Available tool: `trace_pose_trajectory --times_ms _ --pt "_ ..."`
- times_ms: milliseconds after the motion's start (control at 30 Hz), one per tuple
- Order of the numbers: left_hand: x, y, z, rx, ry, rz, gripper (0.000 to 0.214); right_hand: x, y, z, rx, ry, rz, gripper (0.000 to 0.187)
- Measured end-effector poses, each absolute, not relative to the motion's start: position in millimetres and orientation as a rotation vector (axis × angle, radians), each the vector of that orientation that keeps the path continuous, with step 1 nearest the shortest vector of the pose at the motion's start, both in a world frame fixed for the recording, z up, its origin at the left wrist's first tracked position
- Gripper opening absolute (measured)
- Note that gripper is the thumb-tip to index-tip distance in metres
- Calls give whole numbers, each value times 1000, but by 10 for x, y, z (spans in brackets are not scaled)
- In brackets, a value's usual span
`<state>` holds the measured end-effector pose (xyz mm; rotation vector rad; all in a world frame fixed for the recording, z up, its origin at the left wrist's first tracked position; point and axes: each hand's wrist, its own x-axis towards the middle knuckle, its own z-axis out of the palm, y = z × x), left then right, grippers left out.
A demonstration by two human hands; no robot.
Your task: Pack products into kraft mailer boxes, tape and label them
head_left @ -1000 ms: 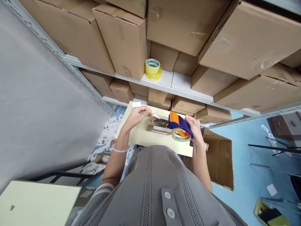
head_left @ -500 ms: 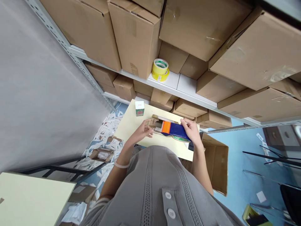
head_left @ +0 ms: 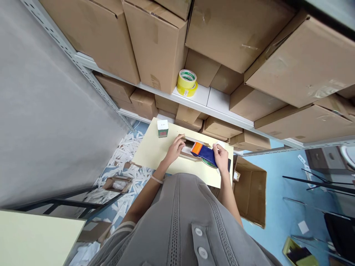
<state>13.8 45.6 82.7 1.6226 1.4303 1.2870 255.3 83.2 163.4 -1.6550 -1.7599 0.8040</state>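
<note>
- Right grip (head_left: 221,158): fingers closed on the tape dispenser (head_left: 205,153), at the end of its blue body nearest the person's right side.
- Dispenser held above the worktop (head_left: 146,149), orange head pointing left, over the brown box (head_left: 189,157); whether it touches the box cannot be told. Green edge of a tape roll (head_left: 209,163) shows beneath the blue body.
- Left grip (head_left: 174,149): at the left end of the brown box, thumb and fingers near its edge. Cannot tell whether they pinch it or merely rest there.
- Brown box sits on the worktop between the two hands, partly covered by dispenser and fingers.
- Pale bracelet (head_left: 156,180) around the left wrist.
- Dark flat object (head_left: 229,165) just beside the right wrist, mostly hidden.
- Small white-and-green carton (head_left: 162,129) upright on the worktop, beyond the left hand, apart from the brown box.
- Right of the worktop: large open carton (head_left: 251,192) on the blue floor (head_left: 273,166).
- Left, on the floor: heaped white paper strips (head_left: 119,155), with a small open box (head_left: 118,184) among them.
- Ahead: shelf (head_left: 219,101) bearing cartons and two yellow tape rolls (head_left: 186,83), one stacked on the other.
</note>
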Motion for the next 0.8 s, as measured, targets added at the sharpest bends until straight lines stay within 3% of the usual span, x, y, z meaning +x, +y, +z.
trace_pose_trajectory --times_ms 300,533,800 --pt "229 587 659 1378 1486 1167 12 2526 906 1553 -1798 -1851 653 51" --pt "214 599 561 1095 1315 1292 15 2507 1235 1519 -1768 -1971 594 51" --pt "276 664 510 926 1558 1226 12 2362 1309 1361 -1805 -2360 378 44"
